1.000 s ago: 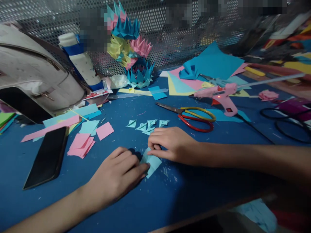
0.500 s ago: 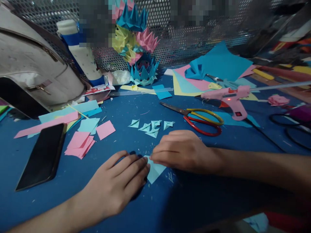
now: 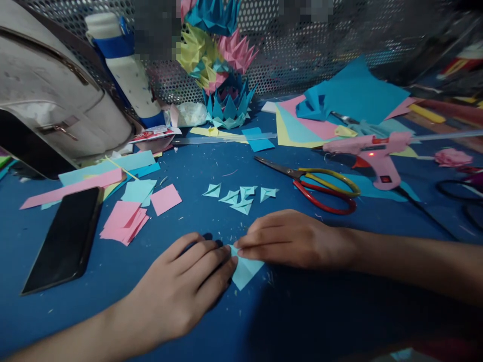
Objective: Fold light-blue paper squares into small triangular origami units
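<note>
A light blue square of paper (image 3: 247,270) lies on the blue tabletop, partly covered by fingers. My left hand (image 3: 188,281) presses its fingertips on the paper's left corner, fingers bent and close together. From the right, my right hand (image 3: 294,239) pinches the paper's upper edge, with its fingers held together. The two hands' fingertips almost meet there, and the edge under them is hidden. Just beyond the hands lie several small folded light blue paper pieces (image 3: 241,206).
Scissors (image 3: 324,188) and a pink glue gun (image 3: 377,156) lie to the right. A phone (image 3: 64,241), pink paper squares (image 3: 123,223) and paper strips are on the left. Behind stand a bottle (image 3: 126,75), a bag (image 3: 56,90) and folded paper flowers (image 3: 230,103).
The right hand has moved from holding the paper with curled fingers to laying them along its upper edge, near the left fingertips. The view has shifted slightly left.
</note>
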A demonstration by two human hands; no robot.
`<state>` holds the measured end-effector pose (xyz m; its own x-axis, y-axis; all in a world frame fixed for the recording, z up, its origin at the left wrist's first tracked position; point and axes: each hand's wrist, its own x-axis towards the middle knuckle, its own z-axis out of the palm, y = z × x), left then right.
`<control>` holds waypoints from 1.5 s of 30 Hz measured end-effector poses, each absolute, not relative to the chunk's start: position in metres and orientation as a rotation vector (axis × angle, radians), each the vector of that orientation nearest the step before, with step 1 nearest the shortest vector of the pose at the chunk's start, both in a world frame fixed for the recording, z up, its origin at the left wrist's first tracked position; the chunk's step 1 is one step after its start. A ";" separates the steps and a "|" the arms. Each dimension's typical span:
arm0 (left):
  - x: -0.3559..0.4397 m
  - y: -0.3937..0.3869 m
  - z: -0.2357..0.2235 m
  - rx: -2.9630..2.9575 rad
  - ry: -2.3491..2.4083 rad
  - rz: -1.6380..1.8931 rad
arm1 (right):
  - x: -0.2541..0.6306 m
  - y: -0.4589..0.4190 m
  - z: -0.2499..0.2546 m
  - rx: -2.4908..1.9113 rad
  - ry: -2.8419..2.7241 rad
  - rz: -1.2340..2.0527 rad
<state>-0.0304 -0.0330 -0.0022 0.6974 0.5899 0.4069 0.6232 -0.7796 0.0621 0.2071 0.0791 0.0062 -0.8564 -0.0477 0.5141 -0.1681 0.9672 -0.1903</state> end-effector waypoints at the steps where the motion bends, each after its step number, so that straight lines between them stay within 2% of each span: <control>1: -0.031 -0.034 -0.002 -2.822 -1.009 -0.629 | 0.208 0.079 0.006 0.154 -2.594 0.329; 8: -0.033 -0.035 -0.003 -2.819 -1.021 -0.603 | 0.211 0.082 0.003 0.136 -2.628 0.478; 45: -0.031 -0.035 0.000 -2.827 -1.048 -0.623 | 0.208 0.082 0.004 0.138 -2.668 0.368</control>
<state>-0.0315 -0.0355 -0.0003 0.6866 0.6116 0.3930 0.6372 -0.7666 0.0798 0.2080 0.0815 0.0044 -0.8979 -0.0376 0.4385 -0.1549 0.9596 -0.2348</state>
